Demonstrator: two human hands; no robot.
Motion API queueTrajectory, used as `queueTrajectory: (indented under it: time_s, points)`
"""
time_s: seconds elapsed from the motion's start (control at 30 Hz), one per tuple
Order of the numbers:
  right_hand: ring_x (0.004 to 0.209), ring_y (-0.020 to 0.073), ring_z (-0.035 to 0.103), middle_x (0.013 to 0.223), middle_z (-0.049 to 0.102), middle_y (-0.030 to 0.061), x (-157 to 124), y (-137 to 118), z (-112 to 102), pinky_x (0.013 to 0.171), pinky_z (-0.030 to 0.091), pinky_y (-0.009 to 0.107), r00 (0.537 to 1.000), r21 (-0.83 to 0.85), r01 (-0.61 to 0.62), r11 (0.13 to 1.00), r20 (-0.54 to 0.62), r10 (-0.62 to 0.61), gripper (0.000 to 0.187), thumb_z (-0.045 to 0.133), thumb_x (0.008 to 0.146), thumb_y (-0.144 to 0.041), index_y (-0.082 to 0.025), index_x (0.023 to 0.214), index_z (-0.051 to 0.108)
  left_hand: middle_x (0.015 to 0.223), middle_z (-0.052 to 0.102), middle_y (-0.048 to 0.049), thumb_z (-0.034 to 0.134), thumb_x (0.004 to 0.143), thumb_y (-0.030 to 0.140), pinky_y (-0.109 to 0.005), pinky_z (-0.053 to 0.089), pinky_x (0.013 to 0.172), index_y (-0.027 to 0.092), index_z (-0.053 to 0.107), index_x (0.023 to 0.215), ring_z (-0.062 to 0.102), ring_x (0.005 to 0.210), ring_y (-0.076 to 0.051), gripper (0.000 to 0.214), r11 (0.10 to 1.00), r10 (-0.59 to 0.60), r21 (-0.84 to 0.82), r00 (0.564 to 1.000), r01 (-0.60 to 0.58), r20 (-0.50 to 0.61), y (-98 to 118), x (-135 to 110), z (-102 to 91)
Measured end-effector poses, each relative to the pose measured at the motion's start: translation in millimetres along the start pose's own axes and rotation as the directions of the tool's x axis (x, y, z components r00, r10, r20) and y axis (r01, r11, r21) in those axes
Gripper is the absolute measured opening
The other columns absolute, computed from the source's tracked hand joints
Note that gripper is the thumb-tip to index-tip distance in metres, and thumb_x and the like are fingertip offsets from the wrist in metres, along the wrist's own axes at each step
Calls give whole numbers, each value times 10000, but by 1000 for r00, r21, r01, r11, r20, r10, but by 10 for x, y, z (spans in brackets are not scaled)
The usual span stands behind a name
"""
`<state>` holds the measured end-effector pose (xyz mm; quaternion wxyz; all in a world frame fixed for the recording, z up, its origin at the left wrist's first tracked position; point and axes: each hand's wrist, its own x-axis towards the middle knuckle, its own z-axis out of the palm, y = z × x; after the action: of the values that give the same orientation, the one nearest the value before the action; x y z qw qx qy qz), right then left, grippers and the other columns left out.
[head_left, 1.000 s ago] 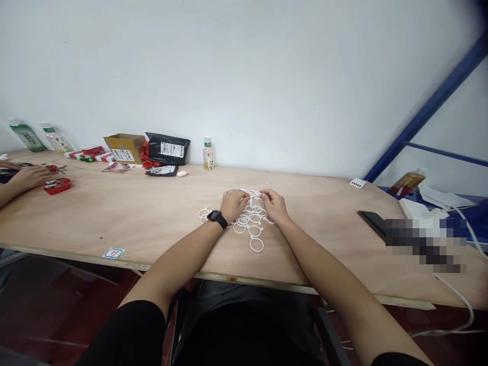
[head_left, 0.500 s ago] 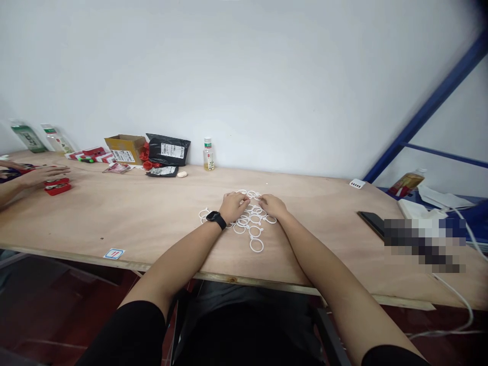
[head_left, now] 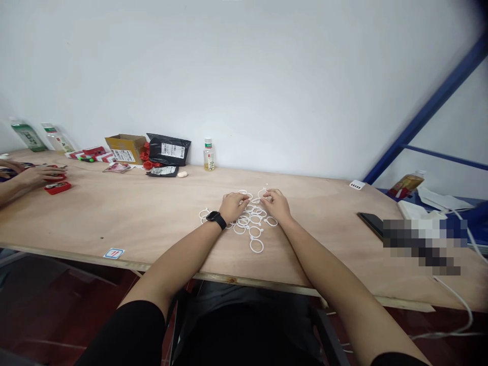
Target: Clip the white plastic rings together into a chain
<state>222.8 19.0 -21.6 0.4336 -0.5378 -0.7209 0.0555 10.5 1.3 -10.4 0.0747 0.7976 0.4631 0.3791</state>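
Our left hand [head_left: 233, 207], a black watch [head_left: 216, 219] on its wrist, lies palm down on a loose heap of white plastic rings [head_left: 247, 221] near the middle of the plywood desk [head_left: 114, 218]. Its fingers [head_left: 241, 199] curl over the rings, though we cannot tell whether they grip anything. Our right hand [head_left: 276, 205] sits at the far edge of the heap, its fingers [head_left: 266, 193] bunched and nearly closed beside a small upright tab (too small for us to be sure it is pinched). The rings overlap in a long spread, with a single ring [head_left: 256, 246] lying nearest us. To handle them well, we keep the left hand flat and steady as an anchor and work lightly with the right, because a hard tug could drag the whole heap. Along the desk, a co-worker's hand [head_left: 40, 176] is near a red case [head_left: 58, 188]. By the wall stand a cardboard box [head_left: 125, 148], a black mailer bag [head_left: 168, 152] and a small bottle [head_left: 208, 156].
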Motion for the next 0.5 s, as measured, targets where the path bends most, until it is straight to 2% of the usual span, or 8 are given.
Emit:
queueTrajectory:
  time_s: [0.07,0.2,0.37,0.5]
  points:
    - [580,121,537,1146,627,80,-17,-67,-10,686,501,339,999,64,39,997,-29,-37,166,663,783,-332,-199,882,685,1063,719,-44,507,912,324,-409,426,954,239,707,1043,624,1020,-235,254,1000,-8,-29,1000,8,3,-21,14,0]
    - [616,131,569,1154,642,83,-74,-203,-24,683,520,337,981,138,192,972,-19,-191,214,666,800,-365,-212,945,699,1100,711,-79,496,915,315,-373,457,961,191,705,1081,632,1046,-225,294,980,-56,-190,998,51,-20,-76,51,15]
    - [718,152,621,1184,649,68,-139,-317,-2,727,534,331,936,133,337,932,56,-347,238,630,840,-347,-248,1047,692,1062,723,-103,579,865,328,-346,513,893,132,704,1072,668,957,-214,312,844,-150,-524,988,114,-26,-115,73,83]
    - [869,178,640,1161,660,59,-160,-376,6,721,534,311,931,157,343,926,71,-357,232,599,857,-312,-257,1065,685,958,740,-100,647,810,329,-328,532,828,124,723,970,676,857,-190,271,766,-121,-637,993,86,-12,-107,70,123]
